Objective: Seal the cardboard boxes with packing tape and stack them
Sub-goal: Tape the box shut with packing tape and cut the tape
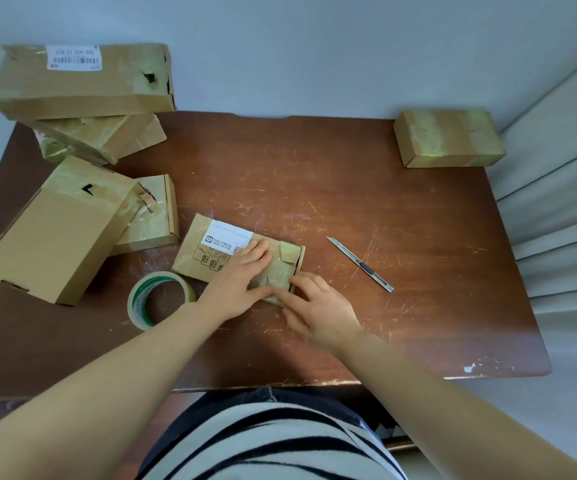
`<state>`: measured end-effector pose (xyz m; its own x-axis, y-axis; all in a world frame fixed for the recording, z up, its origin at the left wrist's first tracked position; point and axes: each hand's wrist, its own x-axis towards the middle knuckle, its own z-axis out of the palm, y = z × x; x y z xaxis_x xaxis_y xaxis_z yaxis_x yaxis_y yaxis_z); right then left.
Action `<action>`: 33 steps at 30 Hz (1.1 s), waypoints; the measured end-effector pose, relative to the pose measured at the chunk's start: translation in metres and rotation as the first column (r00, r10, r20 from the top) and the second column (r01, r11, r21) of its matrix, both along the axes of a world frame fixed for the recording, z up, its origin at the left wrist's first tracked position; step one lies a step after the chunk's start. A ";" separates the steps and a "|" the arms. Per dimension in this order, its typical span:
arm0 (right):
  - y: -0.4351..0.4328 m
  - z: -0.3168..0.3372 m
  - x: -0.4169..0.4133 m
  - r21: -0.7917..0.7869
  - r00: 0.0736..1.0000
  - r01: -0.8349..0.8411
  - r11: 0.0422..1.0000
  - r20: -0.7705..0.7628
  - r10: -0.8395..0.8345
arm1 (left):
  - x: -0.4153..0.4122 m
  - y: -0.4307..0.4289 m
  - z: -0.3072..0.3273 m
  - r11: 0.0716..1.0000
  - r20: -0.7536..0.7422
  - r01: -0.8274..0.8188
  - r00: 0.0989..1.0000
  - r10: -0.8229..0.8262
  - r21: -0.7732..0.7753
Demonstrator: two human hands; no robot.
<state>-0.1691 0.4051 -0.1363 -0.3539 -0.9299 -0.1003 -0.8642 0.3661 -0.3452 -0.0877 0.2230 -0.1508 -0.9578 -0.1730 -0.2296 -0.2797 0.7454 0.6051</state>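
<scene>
A small cardboard box, marked with a white printed label and wrapped at its right end in yellowish tape, is pictured lying flat near the middle of a scratched wooden counter. It is pressed down by the left hand, which is laid palm-down on the taped top with its fingers straight and close together. The right hand is set against the box's near right corner. Its fingers are extended and touch the taped edge, and nothing is gripped.

A roll of packing tape is seen on the counter just left of the box, beside the left wrist. A utility knife is laid to the right of the box, apart from it, with its blade end pointed away from the person.

Four more boxes are gathered at the counter's left side. A large plain box is touched on its right by a small taped box. Behind them, a long box with a barcode label is stacked on another taped box. A single taped box is set at the far right corner, well apart from the rest.

A pale curtain is visible at the right, and a black-and-white striped shirt at the bottom edge.
</scene>
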 end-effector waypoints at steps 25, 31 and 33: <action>-0.025 -0.001 -0.010 0.369 0.998 0.035 0.929 -0.053 -0.017 | 0.002 0.002 -0.008 0.994 0.005 0.069 0.998 -0.068 -0.082; -0.021 -0.009 -0.004 0.330 0.999 0.029 0.944 -0.022 -0.024 | 0.001 0.002 -0.008 0.988 0.019 0.095 0.995 -0.093 -0.124; -0.019 -0.009 -0.003 0.316 1.000 0.018 0.949 -0.024 -0.011 | 0.001 0.002 -0.011 0.985 0.019 0.101 0.995 -0.100 -0.142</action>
<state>-0.1722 0.3863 -0.1449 -0.3725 -0.8464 -0.3805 -0.8641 0.4659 -0.1906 -0.0864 0.2247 -0.1614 -0.9693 -0.1078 -0.2209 -0.2055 0.8486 0.4875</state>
